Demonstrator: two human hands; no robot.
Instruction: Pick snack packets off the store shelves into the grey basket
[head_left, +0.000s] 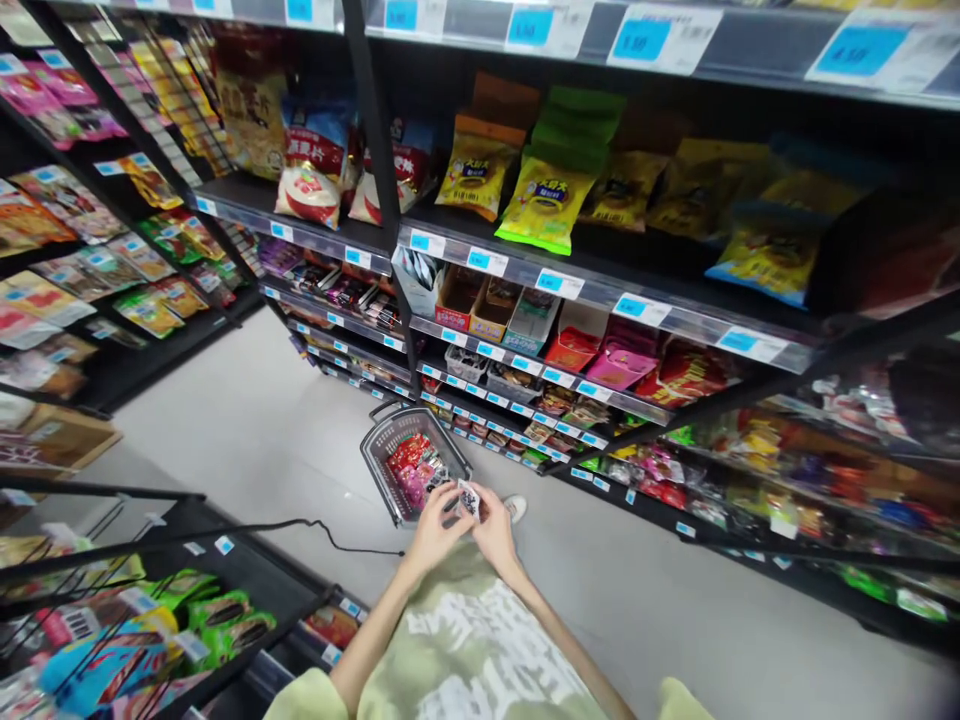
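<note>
Close together in front of my body, my left hand (438,522) and my right hand (493,522) both grip a small snack packet (469,499). It is whitish with dark markings, too small to read. The fingers of each hand are closed on its edges. Just beyond the hands, a grey shopping basket (373,470) stands on the floor with red, pink and dark packets (414,468) inside. Its handle lies toward the shelves.
A tall black shelf (480,225) with yellow snack bags (546,200) and boxed goods runs along the front and right. More shelving with packets (154,305) stands at left. Hanging bags (225,620) fill a rack at lower left. Grey floor (262,440) lies between.
</note>
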